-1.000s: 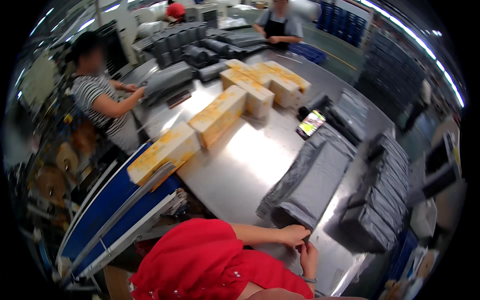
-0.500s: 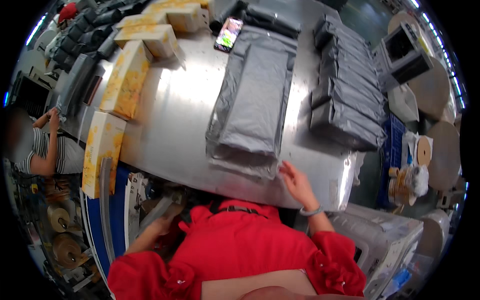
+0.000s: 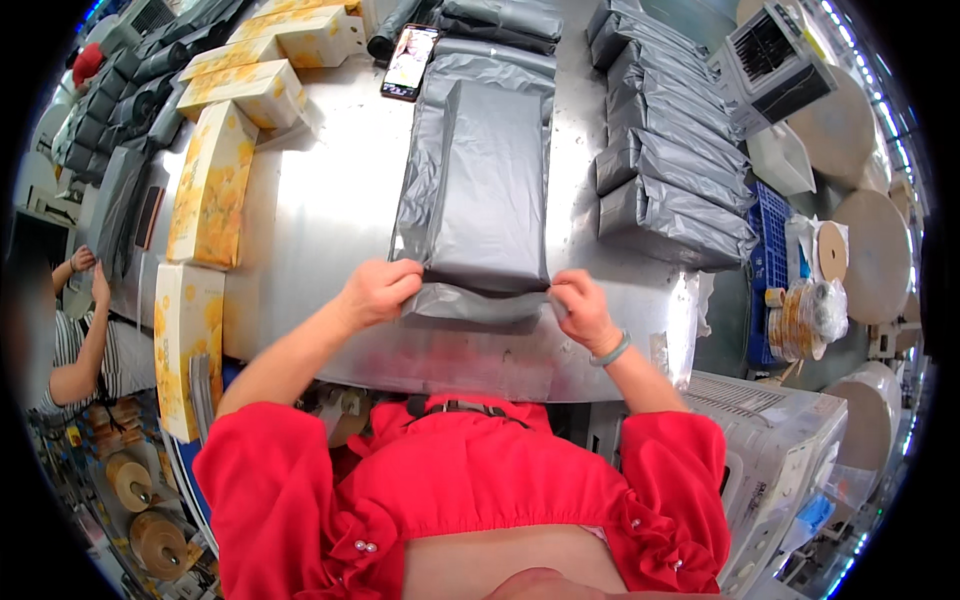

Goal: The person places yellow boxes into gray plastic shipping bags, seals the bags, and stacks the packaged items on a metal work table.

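Observation:
A grey plastic mailing bag [image 3: 490, 190] with a box-shaped bulge lies lengthwise in front of me, on top of other flat grey bags. Its open flap faces my body. My left hand [image 3: 385, 290] pinches the left corner of that flap, fingers closed on the film. At the opposite corner my right hand [image 3: 582, 308], with a bracelet at the wrist, grips the film in the same way. Between both hands the flap's edge is stretched and sags slightly. A lit phone [image 3: 409, 62] lies by the bags' far left corner.
Packed grey parcels [image 3: 675, 170] stand in a row along the right of the metal table [image 3: 325, 200]. Yellow-and-white cartons [image 3: 212, 185] line its left side. Another person [image 3: 85, 340] works at far left. A blue crate [image 3: 768, 270] and tape rolls [image 3: 800, 320] sit beyond the right edge.
My left hand has come up from below the table edge to the bag's left corner. My right hand has closed on the right corner. The view has shifted slightly.

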The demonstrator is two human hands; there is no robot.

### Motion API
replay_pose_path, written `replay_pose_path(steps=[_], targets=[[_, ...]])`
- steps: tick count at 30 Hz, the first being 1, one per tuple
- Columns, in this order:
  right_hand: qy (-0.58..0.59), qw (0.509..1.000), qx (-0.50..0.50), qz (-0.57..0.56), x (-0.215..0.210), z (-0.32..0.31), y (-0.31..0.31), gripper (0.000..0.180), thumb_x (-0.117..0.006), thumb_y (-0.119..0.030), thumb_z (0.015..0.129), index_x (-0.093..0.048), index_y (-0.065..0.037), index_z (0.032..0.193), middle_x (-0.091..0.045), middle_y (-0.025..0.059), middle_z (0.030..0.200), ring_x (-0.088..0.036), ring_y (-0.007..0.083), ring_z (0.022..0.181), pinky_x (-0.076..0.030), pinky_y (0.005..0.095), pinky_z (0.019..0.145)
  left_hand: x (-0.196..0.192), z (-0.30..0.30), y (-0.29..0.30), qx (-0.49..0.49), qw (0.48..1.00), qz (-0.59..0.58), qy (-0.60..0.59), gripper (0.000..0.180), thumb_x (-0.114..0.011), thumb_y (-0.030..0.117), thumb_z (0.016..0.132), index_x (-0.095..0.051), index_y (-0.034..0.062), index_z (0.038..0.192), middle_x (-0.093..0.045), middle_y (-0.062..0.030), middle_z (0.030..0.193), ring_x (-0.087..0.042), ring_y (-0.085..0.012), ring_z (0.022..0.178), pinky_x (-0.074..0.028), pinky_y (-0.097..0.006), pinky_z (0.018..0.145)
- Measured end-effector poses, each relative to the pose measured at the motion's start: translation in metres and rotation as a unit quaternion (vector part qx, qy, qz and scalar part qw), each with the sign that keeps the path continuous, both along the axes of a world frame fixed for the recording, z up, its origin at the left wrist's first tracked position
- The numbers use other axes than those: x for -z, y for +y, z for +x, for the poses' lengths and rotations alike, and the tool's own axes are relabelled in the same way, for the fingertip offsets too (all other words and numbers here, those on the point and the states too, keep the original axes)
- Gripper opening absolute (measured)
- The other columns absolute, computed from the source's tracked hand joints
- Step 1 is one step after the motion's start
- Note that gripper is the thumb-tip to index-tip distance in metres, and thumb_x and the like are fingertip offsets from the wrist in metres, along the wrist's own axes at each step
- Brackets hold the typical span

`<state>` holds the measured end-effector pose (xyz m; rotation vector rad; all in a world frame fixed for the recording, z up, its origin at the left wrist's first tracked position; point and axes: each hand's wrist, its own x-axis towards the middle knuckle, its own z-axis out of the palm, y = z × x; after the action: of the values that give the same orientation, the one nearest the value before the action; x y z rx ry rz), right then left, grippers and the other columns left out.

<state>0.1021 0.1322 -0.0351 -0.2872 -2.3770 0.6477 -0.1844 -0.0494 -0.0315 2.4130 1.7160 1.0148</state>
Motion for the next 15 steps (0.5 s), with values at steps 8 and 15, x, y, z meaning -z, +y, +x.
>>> replay_pose_path(steps=[8, 15], targets=[[-0.128, 0.9, 0.273, -0.315, 0.039, -0.059, 0.01, 0.045, -0.044, -0.033, 0.095, -0.05, 0.004, 0.07, -0.048, 0.0218, 0.061, -0.051, 0.0335, 0.06, -0.04, 0.0421, 0.06, 0.043, 0.034, 0.06, -0.356, 0.872, -0.083, -0.326, 0.021, -0.054, 0.012, 0.09, -0.049, -0.0029, 0.075, -0.048, -0.0153, 0.066, -0.047, -0.0281, 0.06, -0.039, -0.036, 0.058], [-0.178, 0.911, 0.284, -0.238, 0.009, -0.062, 0.058, 0.053, -0.066, -0.039, 0.079, -0.054, 0.006, 0.105, -0.058, 0.0226, 0.105, -0.058, 0.0336, 0.093, -0.047, 0.0393, 0.078, 0.0, 0.015, 0.071, -0.363, 0.912, -0.122, -0.146, 0.045, -0.06, 0.012, 0.085, -0.044, 0.0032, 0.126, -0.046, -0.0204, 0.117, -0.051, -0.0342, 0.104, -0.043, -0.039, 0.087]])
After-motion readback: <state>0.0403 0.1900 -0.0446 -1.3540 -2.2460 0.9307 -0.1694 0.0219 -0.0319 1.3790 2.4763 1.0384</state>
